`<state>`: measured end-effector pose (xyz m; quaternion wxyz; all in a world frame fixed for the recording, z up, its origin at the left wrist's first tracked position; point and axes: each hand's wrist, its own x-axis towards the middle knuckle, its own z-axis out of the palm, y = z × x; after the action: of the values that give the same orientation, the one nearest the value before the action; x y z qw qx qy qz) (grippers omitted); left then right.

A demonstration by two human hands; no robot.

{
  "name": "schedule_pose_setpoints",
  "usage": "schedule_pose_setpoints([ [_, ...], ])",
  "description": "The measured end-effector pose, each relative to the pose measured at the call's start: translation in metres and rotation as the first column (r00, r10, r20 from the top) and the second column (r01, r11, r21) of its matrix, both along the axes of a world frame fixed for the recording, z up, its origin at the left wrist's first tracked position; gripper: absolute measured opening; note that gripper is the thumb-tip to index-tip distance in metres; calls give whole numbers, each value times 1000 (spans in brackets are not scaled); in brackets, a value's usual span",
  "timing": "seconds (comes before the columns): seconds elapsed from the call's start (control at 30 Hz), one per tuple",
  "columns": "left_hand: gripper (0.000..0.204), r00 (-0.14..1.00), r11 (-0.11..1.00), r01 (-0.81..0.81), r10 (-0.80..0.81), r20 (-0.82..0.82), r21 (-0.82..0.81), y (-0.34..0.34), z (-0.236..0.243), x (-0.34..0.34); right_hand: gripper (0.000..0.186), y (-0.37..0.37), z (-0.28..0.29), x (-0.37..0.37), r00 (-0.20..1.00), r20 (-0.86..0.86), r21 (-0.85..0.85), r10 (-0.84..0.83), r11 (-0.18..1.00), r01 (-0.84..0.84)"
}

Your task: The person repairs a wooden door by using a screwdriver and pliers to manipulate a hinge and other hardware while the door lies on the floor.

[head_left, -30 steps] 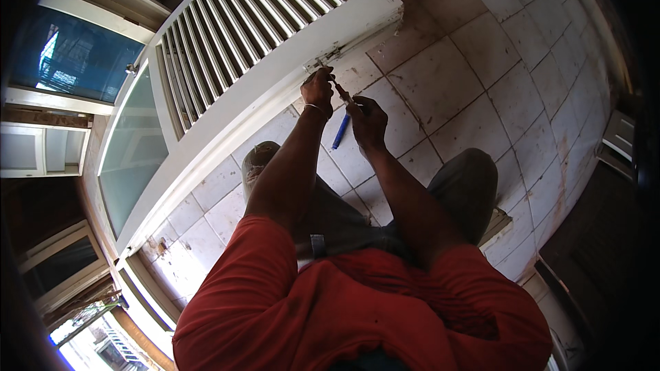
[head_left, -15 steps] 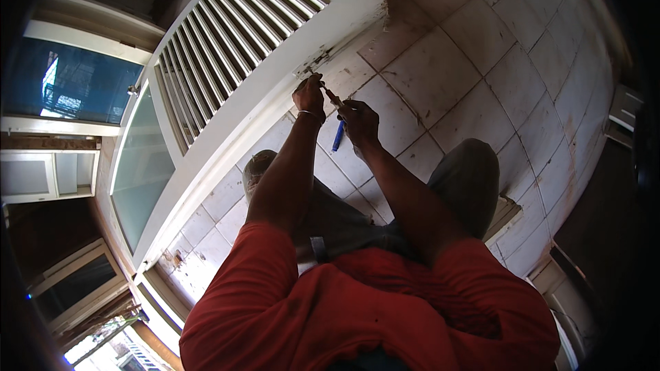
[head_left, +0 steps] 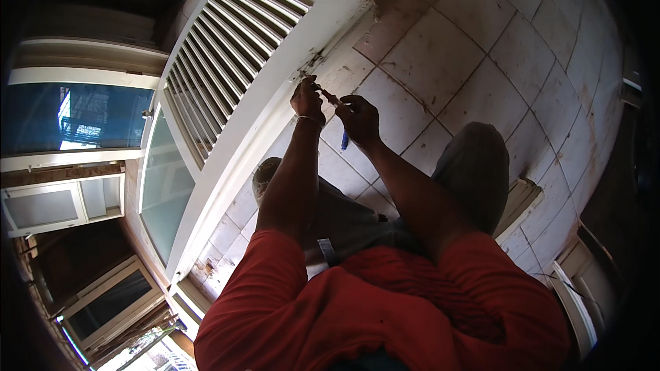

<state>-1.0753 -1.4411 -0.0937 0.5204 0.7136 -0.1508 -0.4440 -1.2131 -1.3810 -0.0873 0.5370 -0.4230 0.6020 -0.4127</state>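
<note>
- At the near long edge of the white door panel (head_left: 258, 120), toward its far corner, the left hand (head_left: 307, 103) is bent inward, fingers curled by the far end of a slim tool (head_left: 330, 97); I cannot tell whether they grip it or only steady it.
- Just right of it, the right hand (head_left: 359, 119) is closed around the tool's handle, wrist slightly bent; the tool slants between the two hands.
- Both forearms reach forward from the red shirt (head_left: 385, 309), the left one with a pale band (head_left: 307, 119) at the wrist, the right one passing inside the raised right knee (head_left: 474, 158).
- Dark marks (head_left: 315, 62) show on the door panel's edge just beyond the left hand.
- A blue stick (head_left: 344, 140) lies on the tiled floor (head_left: 440, 55), near the left edge of a pale tile; the right hand covers more of it than a second ago. The hands have stayed together by the same stretch of edge, while the view has turned.
- Any marking on the tool or blue stick is too small to read.
- Farther left are the door panel's slats (head_left: 230, 38), its pale glass pane (head_left: 168, 182) and, beyond, a blue pane (head_left: 96, 118) in a white frame.
</note>
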Motion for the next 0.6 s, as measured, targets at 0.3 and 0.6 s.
schedule_pose_setpoints([
  [0.3, 22, 1000, 1000, -23, 23, 12, 11, -6, 1, -3, 37, 0, 2, 1, 998, 56, 97, 31, 995, -37],
  [0.6, 19, 1000, 1000, -30, 30, -8, -10, -6, 11, -3, 26, -12, 19, -3, 836, 535, 469, -120, 866, -175],
])
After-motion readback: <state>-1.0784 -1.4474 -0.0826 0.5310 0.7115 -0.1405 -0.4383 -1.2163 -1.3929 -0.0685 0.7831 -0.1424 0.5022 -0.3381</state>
